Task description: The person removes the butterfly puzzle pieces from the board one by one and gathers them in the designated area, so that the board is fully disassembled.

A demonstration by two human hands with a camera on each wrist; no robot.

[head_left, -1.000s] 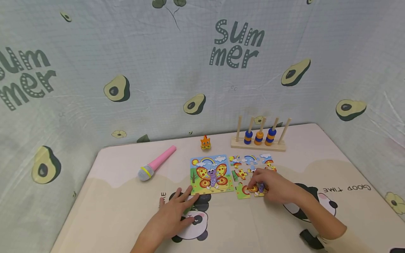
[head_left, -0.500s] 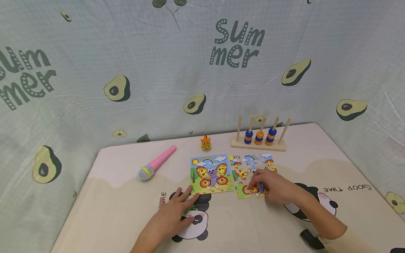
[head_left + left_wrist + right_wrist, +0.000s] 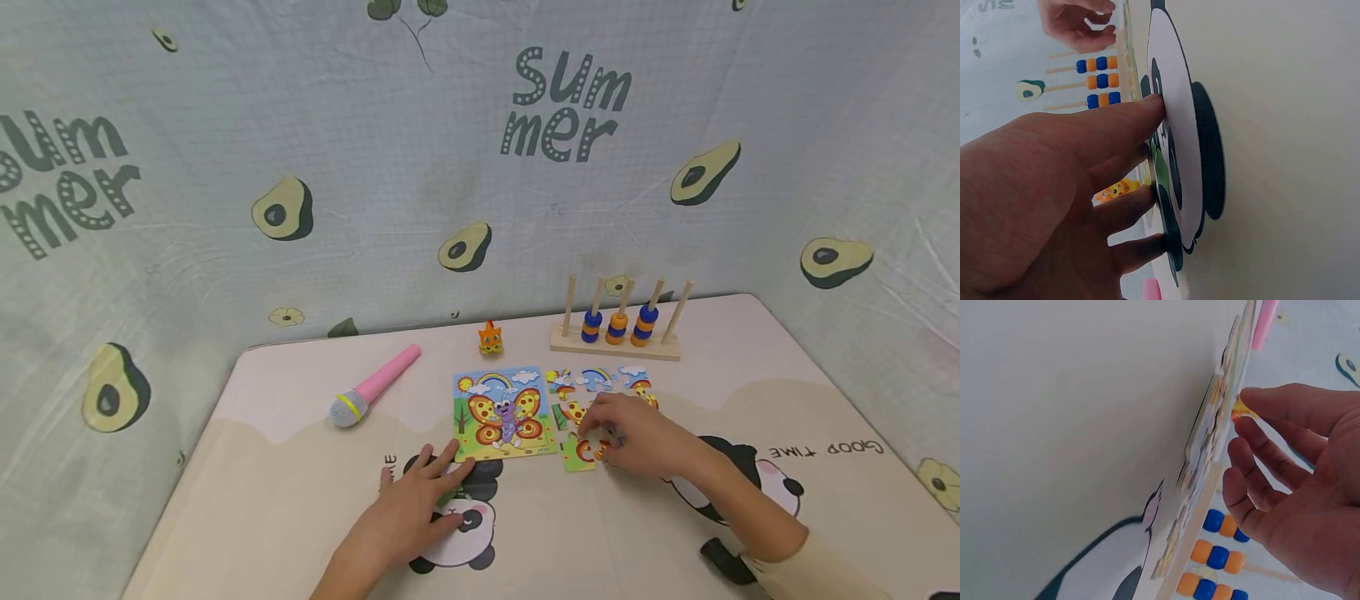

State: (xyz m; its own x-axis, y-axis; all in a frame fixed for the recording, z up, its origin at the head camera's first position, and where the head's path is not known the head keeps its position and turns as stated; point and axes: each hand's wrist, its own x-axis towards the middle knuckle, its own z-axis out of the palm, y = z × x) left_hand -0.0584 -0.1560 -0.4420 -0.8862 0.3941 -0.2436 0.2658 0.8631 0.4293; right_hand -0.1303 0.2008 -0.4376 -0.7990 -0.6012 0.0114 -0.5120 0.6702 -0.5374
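Note:
My left hand (image 3: 405,517) rests on the tablecloth with its fingers spread, over a printed panda (image 3: 1179,125). Its fingertips lie at the lower left corner of a square butterfly picture board (image 3: 505,417). Right of the board lie several loose jigsaw pieces (image 3: 576,452) in rough rows, with parts of a matching butterfly picture. Over the lower rows is my right hand (image 3: 637,437), which hides some pieces. In the right wrist view its fingers are loosely bent, thumb apart from them, with nothing between; they appear just above the pieces (image 3: 1200,437).
A wooden bead rack (image 3: 615,343) with blue and orange rings stands at the back right. An orange toy figure (image 3: 491,338) sits behind the board. To the left lies a pink toy microphone (image 3: 378,383). A printed cloth wall (image 3: 360,192) rises behind the table.
My right hand has come up off the lower jigsaw pieces and shifted slightly left; more of the bottom row's left end shows. My left hand has stayed in place.

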